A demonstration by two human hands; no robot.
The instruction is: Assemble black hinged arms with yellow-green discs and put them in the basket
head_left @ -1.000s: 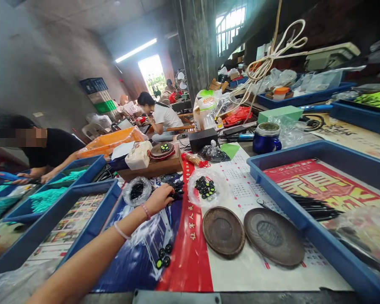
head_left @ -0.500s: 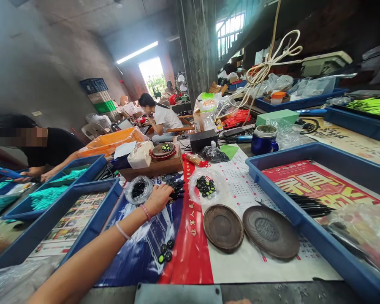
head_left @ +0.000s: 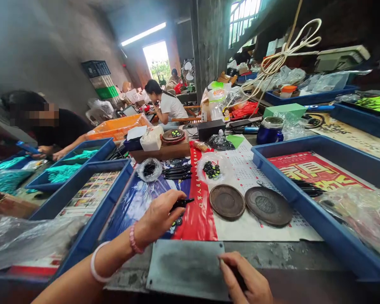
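While the left hand (head_left: 160, 219) pinches a small black stick (head_left: 181, 204) over a red and blue poster (head_left: 198, 221), the right hand (head_left: 247, 279) is well apart, holding a dark thing (head_left: 237, 276) at the edge of a gray metal plate (head_left: 186, 270). More black sticks (head_left: 176, 171) lie in a row beside a bag of round black beads (head_left: 211, 170), so lots looks left to do

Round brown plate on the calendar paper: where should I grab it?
Pinch the round brown plate by its rim, from the side nearest you. It lies flat on the calendar paper, so the outer edge looks like the easiest part for your fingers to reach.
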